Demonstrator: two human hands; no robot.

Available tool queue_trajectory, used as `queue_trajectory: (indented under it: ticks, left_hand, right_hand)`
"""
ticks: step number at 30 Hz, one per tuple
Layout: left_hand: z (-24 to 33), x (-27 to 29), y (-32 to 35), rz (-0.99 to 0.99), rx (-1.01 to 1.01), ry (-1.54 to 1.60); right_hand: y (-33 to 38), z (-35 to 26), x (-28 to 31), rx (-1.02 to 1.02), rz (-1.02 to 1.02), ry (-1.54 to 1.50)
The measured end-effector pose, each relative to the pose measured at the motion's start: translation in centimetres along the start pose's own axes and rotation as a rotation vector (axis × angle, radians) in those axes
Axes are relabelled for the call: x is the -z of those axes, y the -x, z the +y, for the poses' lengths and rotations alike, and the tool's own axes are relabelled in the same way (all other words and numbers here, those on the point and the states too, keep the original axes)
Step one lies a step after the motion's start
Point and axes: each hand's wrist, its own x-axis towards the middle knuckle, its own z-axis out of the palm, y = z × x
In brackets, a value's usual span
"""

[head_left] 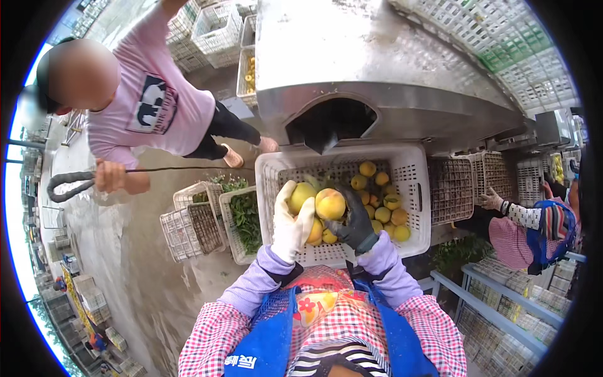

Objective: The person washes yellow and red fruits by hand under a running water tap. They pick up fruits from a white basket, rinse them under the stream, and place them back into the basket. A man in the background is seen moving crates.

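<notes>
My left hand [289, 225], in a white glove, is closed around a yellow-green peach [303, 197]. My right hand [358, 225], in a dark grey glove, grips a yellow-orange peach [330, 204]. The two fruits are side by side, and the left fingertips reach the orange one. Both hands are over a white plastic crate [411, 179] with slotted walls. Several loose peaches [392, 201] lie in it, mostly on the right side, with a few partly hidden beneath my hands.
A metal machine [389, 113] with a dark outlet stands beyond the crate. Crates of green leaves [244, 217] sit at left. A person in a pink shirt [157, 107] holds a hooked rod [69, 185]. Another gloved worker [534, 229] is at right, near blue rails [502, 314].
</notes>
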Motion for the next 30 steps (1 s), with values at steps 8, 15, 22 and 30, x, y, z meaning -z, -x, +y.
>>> queue_trajectory:
  ticks: [8, 15, 22, 30]
  left_hand:
    - [5.0, 0.4, -1.7, -0.069, -0.233, 0.081]
    - [5.3, 3.7, -2.6, -0.099, 0.144, 0.323]
    - [4.9, 4.6, -2.9, -0.409, 0.211, 0.483]
    - [4.3, 3.9, -3.0, -0.507, 0.070, 0.293]
  right_hand:
    - [-2.1, -8.1, 0.4, -0.298, -0.111, -0.406]
    - [-9.5, -6.3, -1.3, 0.432, 0.467, 0.620]
    - [-19.2, -3.0, -2.0, -0.090, 0.338, 0.615]
    - [-6.9, -7.3, -0.8, 0.329, 0.026, 0.299]
